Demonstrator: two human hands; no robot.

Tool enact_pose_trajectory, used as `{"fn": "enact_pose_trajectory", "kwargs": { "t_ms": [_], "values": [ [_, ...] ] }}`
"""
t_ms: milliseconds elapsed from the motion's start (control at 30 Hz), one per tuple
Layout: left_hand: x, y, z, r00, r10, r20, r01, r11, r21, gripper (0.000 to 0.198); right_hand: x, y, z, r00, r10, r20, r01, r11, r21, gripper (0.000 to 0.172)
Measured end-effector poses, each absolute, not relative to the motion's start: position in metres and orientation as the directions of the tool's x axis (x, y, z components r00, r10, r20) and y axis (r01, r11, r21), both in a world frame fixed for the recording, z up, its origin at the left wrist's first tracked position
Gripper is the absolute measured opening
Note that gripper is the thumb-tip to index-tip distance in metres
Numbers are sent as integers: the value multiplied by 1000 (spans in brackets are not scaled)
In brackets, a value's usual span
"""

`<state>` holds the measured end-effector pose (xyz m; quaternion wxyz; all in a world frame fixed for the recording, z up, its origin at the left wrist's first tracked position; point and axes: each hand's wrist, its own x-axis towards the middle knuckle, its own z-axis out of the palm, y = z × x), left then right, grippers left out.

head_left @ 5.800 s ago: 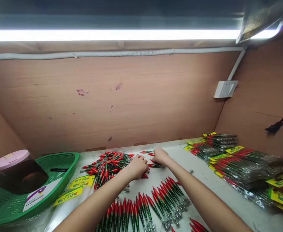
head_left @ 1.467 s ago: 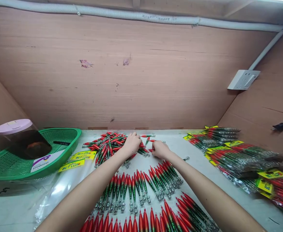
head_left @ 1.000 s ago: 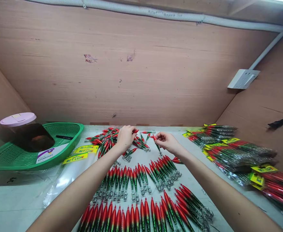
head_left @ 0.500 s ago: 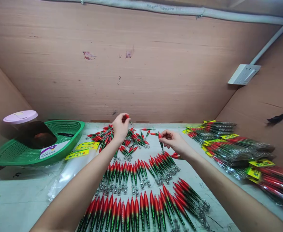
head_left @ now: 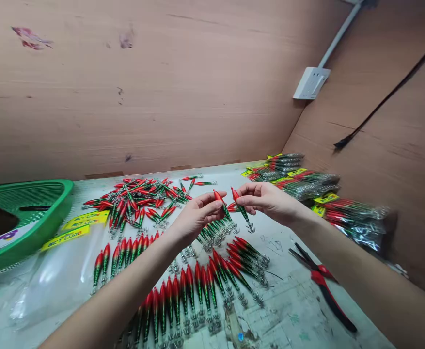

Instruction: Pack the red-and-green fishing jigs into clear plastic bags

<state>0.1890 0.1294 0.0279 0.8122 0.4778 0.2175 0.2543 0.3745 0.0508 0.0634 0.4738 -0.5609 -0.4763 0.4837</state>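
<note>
My left hand (head_left: 202, 213) pinches a red and green squid jig (head_left: 222, 203) near its red end. Beside it, my right hand (head_left: 265, 199) grips another squid jig (head_left: 242, 208) between thumb and fingers, its wire hook crown hanging down. The two jigs are close together above the table. Below and in front of my hands, more squid jigs lie in rows, the front row (head_left: 183, 291) with red tips pointing away from me. A jumbled pile of jigs (head_left: 135, 194) is at the back, left of my hands. My left forearm covers part of the rows.
Bagged jigs with yellow cards (head_left: 354, 213) are stacked along the right wall. Red-handled pliers (head_left: 321, 278) lie by my right forearm. Clear bags with yellow headers (head_left: 65, 261) and a green basket (head_left: 57, 213) are on the left. A black cable (head_left: 390, 97) hangs at right.
The view has swung right and down, bringing the pliers into sight. My left hand has come from the pile with its jig towards my right hand, which still holds one.
</note>
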Motion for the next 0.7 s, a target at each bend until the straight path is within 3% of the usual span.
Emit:
{"fn": "enact_pose_trajectory", "kwargs": {
  "t_ms": [300, 600, 700],
  "values": [
    [210, 104, 23, 838, 540, -86, -155, 385, 910, 26, 386, 21, 60, 78, 978, -194, -92, -187, -978, 26],
    [225, 92, 23, 823, 541, -172, -86, 419, 904, 35, 403, 12, 44, -2, 972, -234, -152, -231, -961, 26],
    [226, 92, 21, 825, 535, -180, -77, 422, 903, 38, 405, 10, 43, -13, 974, -228, -84, -228, -970, 29]
  ]
}}
